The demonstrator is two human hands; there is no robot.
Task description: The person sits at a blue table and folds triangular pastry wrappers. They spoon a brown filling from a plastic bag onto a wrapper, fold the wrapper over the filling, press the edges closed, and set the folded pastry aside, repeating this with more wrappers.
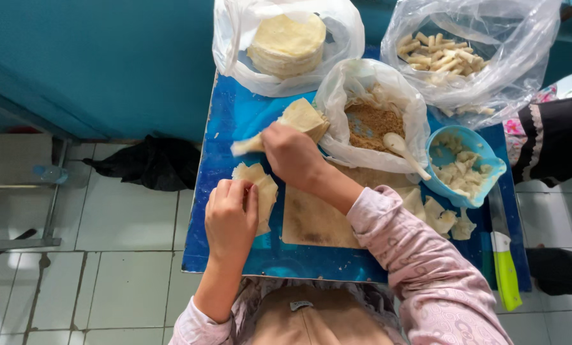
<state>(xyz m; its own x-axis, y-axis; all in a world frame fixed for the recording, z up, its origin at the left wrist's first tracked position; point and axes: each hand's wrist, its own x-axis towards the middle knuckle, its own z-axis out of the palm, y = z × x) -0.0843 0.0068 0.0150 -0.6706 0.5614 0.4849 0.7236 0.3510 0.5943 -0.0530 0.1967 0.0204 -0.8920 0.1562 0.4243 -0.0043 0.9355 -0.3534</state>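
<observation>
Left hand [230, 217] presses wrappers [260, 188] on blue table [225, 137].

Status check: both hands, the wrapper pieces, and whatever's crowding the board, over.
Left hand pressing flat on cut wrappers. Right hand reaching across, gripping another wrapper piece. Filling bag and blue bowl close alongside, not blocking.
</observation>
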